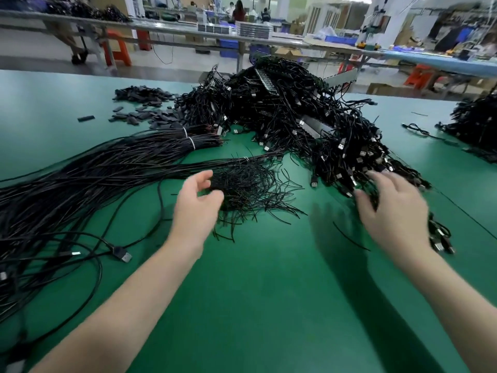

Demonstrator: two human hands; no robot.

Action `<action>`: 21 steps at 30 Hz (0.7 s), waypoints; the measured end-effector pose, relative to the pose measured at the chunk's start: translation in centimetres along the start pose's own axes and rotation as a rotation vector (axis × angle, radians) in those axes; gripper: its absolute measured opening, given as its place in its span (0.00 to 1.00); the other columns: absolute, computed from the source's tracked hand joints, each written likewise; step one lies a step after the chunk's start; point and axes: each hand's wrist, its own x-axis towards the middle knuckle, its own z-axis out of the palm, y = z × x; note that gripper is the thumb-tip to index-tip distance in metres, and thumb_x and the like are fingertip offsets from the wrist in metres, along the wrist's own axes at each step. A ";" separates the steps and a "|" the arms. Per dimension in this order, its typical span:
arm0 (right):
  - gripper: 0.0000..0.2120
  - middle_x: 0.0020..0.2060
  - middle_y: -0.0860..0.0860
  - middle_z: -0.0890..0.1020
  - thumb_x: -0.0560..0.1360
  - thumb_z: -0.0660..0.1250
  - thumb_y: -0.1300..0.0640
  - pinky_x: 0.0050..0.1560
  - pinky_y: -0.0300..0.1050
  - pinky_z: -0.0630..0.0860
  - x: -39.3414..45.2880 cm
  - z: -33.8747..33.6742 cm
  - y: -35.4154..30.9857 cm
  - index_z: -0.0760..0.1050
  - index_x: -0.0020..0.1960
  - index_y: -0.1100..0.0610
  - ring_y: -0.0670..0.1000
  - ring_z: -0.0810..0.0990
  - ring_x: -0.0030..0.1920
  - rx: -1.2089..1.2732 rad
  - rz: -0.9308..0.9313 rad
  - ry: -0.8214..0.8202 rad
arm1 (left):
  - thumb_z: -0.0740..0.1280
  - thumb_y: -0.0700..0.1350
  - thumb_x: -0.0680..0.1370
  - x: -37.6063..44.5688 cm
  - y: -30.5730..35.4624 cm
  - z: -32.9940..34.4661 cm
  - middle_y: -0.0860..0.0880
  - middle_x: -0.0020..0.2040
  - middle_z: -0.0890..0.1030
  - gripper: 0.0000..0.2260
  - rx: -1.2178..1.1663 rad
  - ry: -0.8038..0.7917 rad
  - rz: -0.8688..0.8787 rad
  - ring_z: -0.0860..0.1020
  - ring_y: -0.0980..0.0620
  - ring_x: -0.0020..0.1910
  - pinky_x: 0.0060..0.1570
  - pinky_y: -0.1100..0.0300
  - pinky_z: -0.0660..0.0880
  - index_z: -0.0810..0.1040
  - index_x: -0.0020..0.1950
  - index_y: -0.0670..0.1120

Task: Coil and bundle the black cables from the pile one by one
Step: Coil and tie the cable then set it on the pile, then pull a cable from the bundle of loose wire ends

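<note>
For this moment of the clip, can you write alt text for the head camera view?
Two bare hands reach over a green table toward black cables: the left hand hangs open by a clump of thin twist ties, the blurred right hand spreads at the edge of a big tangled pile of USB cables. Long tied cable bundles lie on the left.

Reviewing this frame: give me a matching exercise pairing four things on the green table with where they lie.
Things:
1. big pile of black USB cables
2. short thin black twist ties
3. long straight black cables tied with white bands
4. small flat black sleeves

Places:
A. far left
B. centre back
C. at the left hand
D. left side, stretching towards the centre

Pairs: 1-B, 2-C, 3-D, 4-A
</note>
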 end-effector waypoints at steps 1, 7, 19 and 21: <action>0.21 0.62 0.62 0.76 0.77 0.65 0.51 0.61 0.57 0.70 -0.9 0.7 -2.0 0.73 0.66 0.61 0.63 0.75 0.61 0.121 -0.064 0.010 | 0.65 0.38 0.77 1.4 1.1 -0.9 0.55 0.57 0.76 0.17 -0.062 -0.017 -0.058 0.76 0.64 0.52 0.51 0.65 0.74 0.72 0.61 0.57; 0.16 0.61 0.49 0.73 0.78 0.65 0.53 0.62 0.33 0.62 -4.7 5.9 -9.8 0.73 0.66 0.53 0.44 0.69 0.61 0.582 -0.071 -0.234 | 0.62 0.39 0.78 9.4 2.0 -6.1 0.48 0.58 0.79 0.16 0.777 0.014 0.244 0.78 0.53 0.41 0.49 0.54 0.76 0.77 0.65 0.48; 0.08 0.46 0.37 0.76 0.77 0.65 0.58 0.44 0.26 0.67 -4.4 7.0 -8.7 0.76 0.51 0.45 0.36 0.75 0.47 0.808 0.158 -0.155 | 0.73 0.46 0.75 14.3 -1.2 -12.4 0.44 0.48 0.83 0.02 1.394 -0.060 0.186 0.79 0.42 0.48 0.46 0.52 0.77 0.83 0.44 0.49; 0.08 0.46 0.38 0.77 0.77 0.64 0.58 0.43 0.25 0.68 -4.5 7.0 -8.7 0.76 0.51 0.46 0.34 0.75 0.47 0.817 0.166 -0.162 | 0.72 0.44 0.76 15.1 -0.1 -13.1 0.42 0.48 0.83 0.02 1.347 -0.022 0.167 0.78 0.41 0.48 0.47 0.51 0.75 0.81 0.44 0.48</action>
